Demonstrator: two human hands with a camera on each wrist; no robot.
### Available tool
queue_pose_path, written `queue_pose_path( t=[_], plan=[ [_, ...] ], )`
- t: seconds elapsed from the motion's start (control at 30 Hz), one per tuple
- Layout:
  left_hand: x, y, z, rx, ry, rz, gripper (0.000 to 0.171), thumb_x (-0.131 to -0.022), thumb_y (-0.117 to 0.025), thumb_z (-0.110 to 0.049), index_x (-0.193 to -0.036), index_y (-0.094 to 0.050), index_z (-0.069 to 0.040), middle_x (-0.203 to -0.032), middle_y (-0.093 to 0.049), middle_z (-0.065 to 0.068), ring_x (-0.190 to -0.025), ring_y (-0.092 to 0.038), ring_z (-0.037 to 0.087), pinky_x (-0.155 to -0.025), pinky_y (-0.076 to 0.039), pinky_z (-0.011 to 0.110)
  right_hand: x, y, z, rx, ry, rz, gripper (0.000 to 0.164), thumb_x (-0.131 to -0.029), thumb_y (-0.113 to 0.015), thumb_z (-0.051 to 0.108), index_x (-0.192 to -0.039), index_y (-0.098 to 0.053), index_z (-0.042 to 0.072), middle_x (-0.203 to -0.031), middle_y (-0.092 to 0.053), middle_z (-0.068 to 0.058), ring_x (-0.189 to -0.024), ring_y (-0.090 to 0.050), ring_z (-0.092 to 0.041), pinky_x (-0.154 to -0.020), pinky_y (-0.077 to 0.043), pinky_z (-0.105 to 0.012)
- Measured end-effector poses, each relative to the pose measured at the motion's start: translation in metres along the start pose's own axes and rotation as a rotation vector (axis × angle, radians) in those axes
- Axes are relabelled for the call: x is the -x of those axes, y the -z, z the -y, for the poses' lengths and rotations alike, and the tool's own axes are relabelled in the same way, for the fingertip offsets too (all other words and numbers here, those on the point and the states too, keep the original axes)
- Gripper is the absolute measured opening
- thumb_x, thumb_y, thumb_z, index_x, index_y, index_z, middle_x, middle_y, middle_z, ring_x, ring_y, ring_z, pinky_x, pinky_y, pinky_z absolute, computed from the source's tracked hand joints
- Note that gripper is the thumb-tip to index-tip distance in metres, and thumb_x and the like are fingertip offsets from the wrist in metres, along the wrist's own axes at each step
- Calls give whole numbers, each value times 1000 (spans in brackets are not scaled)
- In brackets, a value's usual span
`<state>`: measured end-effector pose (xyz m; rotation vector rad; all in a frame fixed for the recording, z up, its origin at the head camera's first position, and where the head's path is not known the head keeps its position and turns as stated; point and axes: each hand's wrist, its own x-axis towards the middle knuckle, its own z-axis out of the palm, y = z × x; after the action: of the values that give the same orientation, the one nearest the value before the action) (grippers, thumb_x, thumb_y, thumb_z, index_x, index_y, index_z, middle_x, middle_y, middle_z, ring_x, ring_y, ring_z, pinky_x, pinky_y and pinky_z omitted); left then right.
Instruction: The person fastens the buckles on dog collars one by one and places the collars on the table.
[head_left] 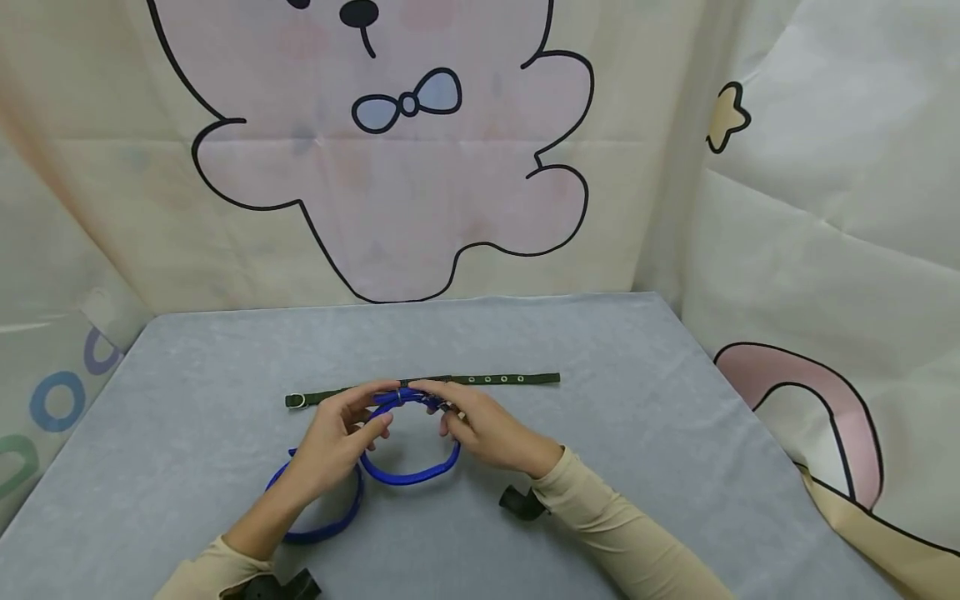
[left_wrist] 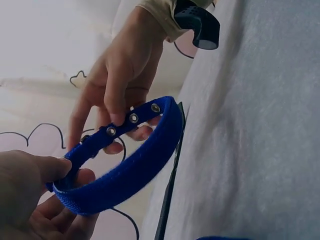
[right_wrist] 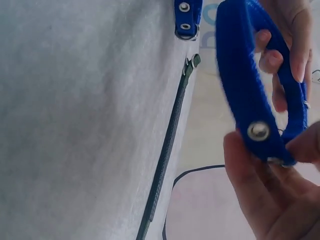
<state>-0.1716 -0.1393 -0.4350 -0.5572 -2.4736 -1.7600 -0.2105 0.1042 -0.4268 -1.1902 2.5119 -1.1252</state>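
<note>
A blue dog collar [head_left: 408, 478], closed into a loop with metal eyelets, is held up over the table between both hands. My left hand [head_left: 333, 437] pinches its left side between thumb and fingers. On the other side, my right hand [head_left: 491, 429] grips the collar near its buckle end. The left wrist view shows a row of eyelets along the strap [left_wrist: 134, 118], with the right fingers against it. In the right wrist view, thumb and fingertips [right_wrist: 240, 155] pinch the band just by an eyelet.
A second blue collar [head_left: 322, 533], also looped, lies on the table under my left forearm. A dark green collar [head_left: 517, 379] with eyelets and a buckle stretches out flat behind the hands. Grey cloth [head_left: 637, 483] covers the table, and printed curtains [head_left: 480, 192] surround it.
</note>
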Motion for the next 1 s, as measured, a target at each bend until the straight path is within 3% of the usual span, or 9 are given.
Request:
queue_pose_path(
  t=[0.1, 0.23, 0.4, 0.47, 0.6, 0.83, 1.0],
  plan=[
    [-1, 5, -1, 3, 37, -28, 32, -98, -66, -6, -129, -62, -5, -111, -71, 27, -68, -69, 21, -58, -57, 32, -2, 1, -2, -64, -59, 23, 62, -103, -40, -1, -159, -29, 23, -122, -64, -20, -76, -66, -17, -66, -56, -25],
    [-3, 9, -3, -60, 86, -44, 28, -96, -68, -6, -123, -63, -5, -110, -73, 25, -65, -70, 21, -56, -54, 28, -3, 2, -5, -83, -117, 47, 61, -105, -39, 5, -158, -24, 32, -114, -65, -20, -65, -62, -10, -60, -57, -28],
    [-5, 13, 0, -249, 101, 13, 46, -91, -72, -3, -135, -61, -14, -125, -70, 20, -83, -73, 21, -61, -52, 24, -4, 6, -7, -153, -151, 31, 58, -108, -40, 9, -158, -25, 36, -120, -60, -23, -73, -66, -15, -68, -61, -39],
    [-6, 16, 1, -273, 100, 64, 56, -90, -70, 1, -142, -56, -16, -129, -68, 20, -94, -72, 25, -66, -55, 25, -5, 8, -9, -186, -167, 22, 58, -109, -42, 10, -157, -26, 38, -125, -57, -24, -79, -68, -21, -72, -61, -43],
    [-5, 20, 2, -280, 100, 132, 62, -91, -65, 4, -148, -52, -18, -124, -71, 19, -104, -71, 31, -72, -56, 28, -5, 9, -13, -214, -172, 27, 53, -109, -43, 10, -155, -34, 34, -129, -56, -24, -81, -69, -23, -72, -61, -43],
    [-3, 26, 0, -306, 96, 169, 54, -95, -63, 1, -146, -55, -16, -120, -73, 15, -101, -72, 29, -74, -58, 33, -4, 8, -14, -216, -166, 49, 48, -108, -47, 9, -152, -43, 26, -124, -60, -24, -75, -67, -12, -69, -61, -40],
    [-2, 26, 2, -326, 109, 190, 53, -95, -64, -1, -146, -55, -15, -120, -72, 14, -100, -72, 26, -73, -58, 30, -2, 7, -16, -199, -169, 53, 48, -106, -50, 8, -151, -47, 25, -128, -60, -24, -82, -69, -20, -69, -60, -42]
  ],
)
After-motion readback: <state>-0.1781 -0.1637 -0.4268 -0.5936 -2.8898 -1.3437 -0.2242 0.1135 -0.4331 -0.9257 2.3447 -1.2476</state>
